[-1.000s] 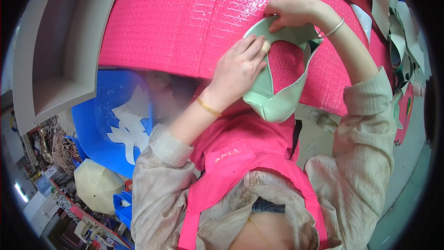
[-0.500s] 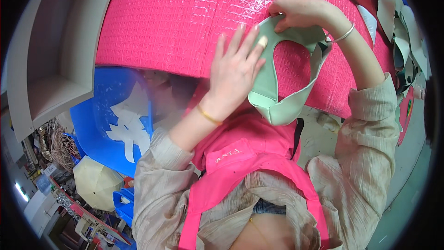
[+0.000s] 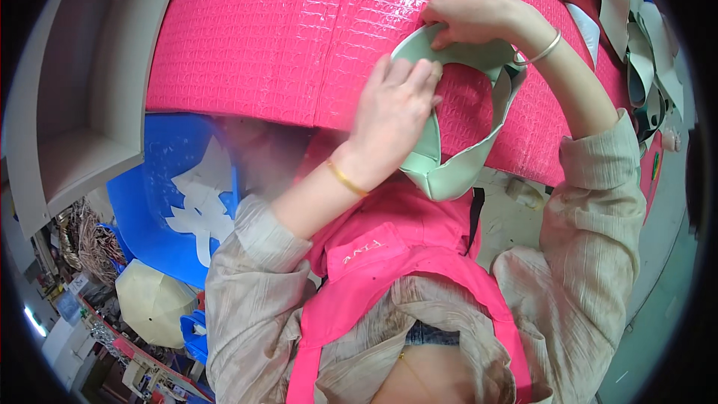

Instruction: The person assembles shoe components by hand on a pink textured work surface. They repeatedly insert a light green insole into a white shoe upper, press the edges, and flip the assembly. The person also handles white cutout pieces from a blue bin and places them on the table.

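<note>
A pale green shoe upper (image 3: 462,171), bent into an open loop, lies at the near edge of the pink-covered table, its near end hanging slightly over the edge. At its far edge my right hand (image 3: 479,16) is closed on the material, the thumb on the inner side and the fingers curled over the outside. My left hand (image 3: 396,112) is closed at the upper's left side, fingers bent over its edge. The left fingertips are partly hidden behind the knuckles. Through the loop's opening the pink cover shows.
The pink quilted table cover (image 3: 247,45) spans the top. More pale green pieces (image 3: 643,60) are heaped at the far right. A grey box-like shelf (image 3: 90,120) stands left, above a blue bin (image 3: 153,202) with white scraps (image 3: 198,206). A cream dome-shaped object (image 3: 153,303) sits lower left.
My left hand has gone from lying with fingers stretched out on the upper to curling them over its edge. My right hand keeps its grip, slightly farther left.
</note>
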Demonstrator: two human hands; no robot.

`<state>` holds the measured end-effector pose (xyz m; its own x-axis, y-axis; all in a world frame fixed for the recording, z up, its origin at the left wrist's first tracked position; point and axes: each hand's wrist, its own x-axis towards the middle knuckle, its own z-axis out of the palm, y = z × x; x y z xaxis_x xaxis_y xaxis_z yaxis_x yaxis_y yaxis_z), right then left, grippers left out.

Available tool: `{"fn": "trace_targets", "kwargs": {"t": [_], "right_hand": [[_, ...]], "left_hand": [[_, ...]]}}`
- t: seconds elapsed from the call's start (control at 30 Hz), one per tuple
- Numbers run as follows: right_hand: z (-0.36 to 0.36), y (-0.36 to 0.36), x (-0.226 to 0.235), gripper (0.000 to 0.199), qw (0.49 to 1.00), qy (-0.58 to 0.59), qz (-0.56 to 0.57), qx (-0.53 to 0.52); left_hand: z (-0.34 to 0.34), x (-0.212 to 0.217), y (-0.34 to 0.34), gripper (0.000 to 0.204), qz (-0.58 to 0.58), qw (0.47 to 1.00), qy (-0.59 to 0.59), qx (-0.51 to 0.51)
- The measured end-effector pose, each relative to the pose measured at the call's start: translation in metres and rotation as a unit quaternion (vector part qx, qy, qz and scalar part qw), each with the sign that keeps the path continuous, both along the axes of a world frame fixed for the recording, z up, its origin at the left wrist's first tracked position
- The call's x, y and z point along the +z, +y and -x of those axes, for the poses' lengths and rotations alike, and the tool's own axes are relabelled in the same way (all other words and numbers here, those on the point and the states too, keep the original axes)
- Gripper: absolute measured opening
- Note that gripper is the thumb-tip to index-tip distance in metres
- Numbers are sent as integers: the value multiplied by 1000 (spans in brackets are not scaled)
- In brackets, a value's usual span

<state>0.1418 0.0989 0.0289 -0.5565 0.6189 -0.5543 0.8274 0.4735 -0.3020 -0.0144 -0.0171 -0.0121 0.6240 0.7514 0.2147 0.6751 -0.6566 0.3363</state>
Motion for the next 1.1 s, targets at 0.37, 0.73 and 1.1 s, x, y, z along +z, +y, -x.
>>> {"fn": "trace_targets", "kwargs": {"t": [0.37, 0.73, 1.1], "right_hand": [[-12, -3, 9, 32, 996, -64, 21, -52], [-40, -19, 0, 29, 986, 15, -5, -164], [-75, -45, 12, 34, 918, 158, 170, -323]], "left_hand": [[-7, -19, 22, 36, -82, 992, -87, -35], [-11, -30, 41, 33, -126, 978, -124, -115], [-2, -15, 31, 22, 77, 937, -177, -293]]}}
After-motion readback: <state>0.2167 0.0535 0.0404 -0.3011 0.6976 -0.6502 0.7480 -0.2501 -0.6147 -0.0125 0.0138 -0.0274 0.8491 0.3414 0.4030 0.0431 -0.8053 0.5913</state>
